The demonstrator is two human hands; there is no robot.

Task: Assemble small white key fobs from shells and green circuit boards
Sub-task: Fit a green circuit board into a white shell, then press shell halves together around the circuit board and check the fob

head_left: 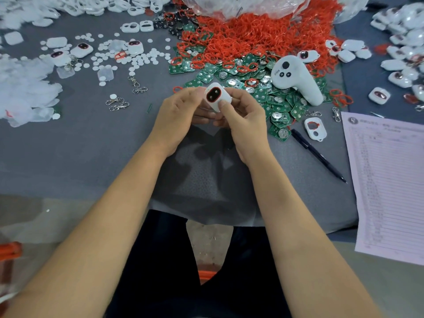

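Both hands, left hand [177, 111] and right hand [241, 113], pinch the small white plastic fob shell [216, 97]. Beyond the grip, green square circuit boards [282, 99] crowd the grey felt tabletop [80, 143]; nearer felt lies open.

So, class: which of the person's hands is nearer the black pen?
Right. The right hand is just left of the black pen; the left hand lies farther left, beyond the right hand.

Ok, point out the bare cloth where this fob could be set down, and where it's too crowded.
The grey cloth left of the left hand, below the metal clasps, is bare. A narrower bare strip lies between the right hand and the black pen. Beyond the held fob it is crowded: green circuit boards, red rings, a white controller.
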